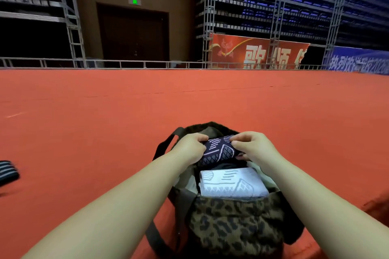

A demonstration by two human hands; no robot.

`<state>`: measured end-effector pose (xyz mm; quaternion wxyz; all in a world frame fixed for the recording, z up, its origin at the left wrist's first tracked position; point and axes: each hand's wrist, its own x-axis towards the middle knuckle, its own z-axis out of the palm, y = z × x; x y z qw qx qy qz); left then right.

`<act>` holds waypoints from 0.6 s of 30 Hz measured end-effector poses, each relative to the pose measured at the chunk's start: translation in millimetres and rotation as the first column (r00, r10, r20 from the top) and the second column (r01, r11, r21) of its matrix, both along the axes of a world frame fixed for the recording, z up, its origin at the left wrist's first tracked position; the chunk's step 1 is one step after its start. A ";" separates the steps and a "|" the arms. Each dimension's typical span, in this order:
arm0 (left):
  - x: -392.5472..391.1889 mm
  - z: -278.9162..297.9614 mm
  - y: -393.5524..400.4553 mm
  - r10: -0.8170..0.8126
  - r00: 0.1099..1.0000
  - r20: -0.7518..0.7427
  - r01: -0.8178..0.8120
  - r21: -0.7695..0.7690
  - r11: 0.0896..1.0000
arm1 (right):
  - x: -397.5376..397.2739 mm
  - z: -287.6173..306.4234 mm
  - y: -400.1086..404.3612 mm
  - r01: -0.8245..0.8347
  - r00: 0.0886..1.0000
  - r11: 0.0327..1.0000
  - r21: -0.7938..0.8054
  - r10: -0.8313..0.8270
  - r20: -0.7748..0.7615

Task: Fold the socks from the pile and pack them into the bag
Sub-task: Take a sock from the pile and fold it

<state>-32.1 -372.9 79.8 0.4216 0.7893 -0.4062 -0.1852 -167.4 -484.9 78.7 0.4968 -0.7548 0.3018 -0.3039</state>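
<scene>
A leopard-print bag (pixel 235 225) stands open on the red surface in front of me. Inside it, near the front, lies a folded white sock with grey pattern (pixel 231 184). Over the bag's far half I hold a folded dark navy sock with white pattern (pixel 219 149). My left hand (pixel 189 147) grips its left end and my right hand (pixel 252 146) grips its right end, fingers curled over the top. The sock's underside is hidden inside the bag's opening.
A dark striped sock (pixel 7 171) lies at the far left edge on the red surface (pixel 105 115). A metal railing (pixel 126 63) bounds the far side, with scaffolding, a dark door and banners beyond. The bag's dark strap (pixel 166 143) loops to the left.
</scene>
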 end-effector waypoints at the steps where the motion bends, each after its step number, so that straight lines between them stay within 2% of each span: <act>1: 0.8 1.3 -3.6 0.000 1.000 0.020 0.001 -0.014 1.000 | 3.4 0.7 -3.3 0.004 1.000 1.000 -0.022 -0.005 -0.006; 3: 0.7 2.0 -11.4 -0.030 0.997 0.065 0.030 0.006 1.000 | 10.4 -3.8 -14.2 0.022 0.998 0.992 -0.126 -0.030 -0.064; 6: -2.1 -4.0 -18.4 -0.149 0.977 0.153 0.121 0.180 0.976 | 12.1 -13.2 -26.6 -0.128 0.929 0.917 -0.379 -0.024 -0.370; 7: -2.3 -7.4 -18.8 -0.175 0.971 0.163 0.137 0.220 0.966 | 10.9 -15.7 -27.7 -0.189 0.891 0.900 -0.392 -0.011 -0.454; 9: -1.0 -13.0 -18.5 -0.186 0.975 0.125 0.149 0.254 0.956 | 3.7 -18.7 -31.2 -0.263 0.827 0.923 -0.280 0.066 -0.559; 11: 1.6 -12.8 -16.1 -0.177 0.980 0.093 0.150 0.244 0.958 | -3.3 -18.1 -33.3 -0.277 0.805 0.944 -0.180 0.126 -0.579; 12: 3.7 -11.1 -13.9 -0.176 0.981 0.077 0.154 0.235 0.960 | -5.7 -17.6 -31.9 -0.284 0.806 0.941 -0.185 0.129 -0.578; 15: 8.6 0.5 0.3 -0.189 0.982 0.027 0.182 0.174 0.968 | -7.4 -9.0 -21.2 -0.259 0.850 0.890 -0.375 0.025 -0.527; 18: 19.7 13.2 28.6 -0.183 0.983 -0.010 0.183 0.086 0.979 | -1.1 8.8 -0.5 -0.175 0.932 0.838 -0.518 -0.029 -0.361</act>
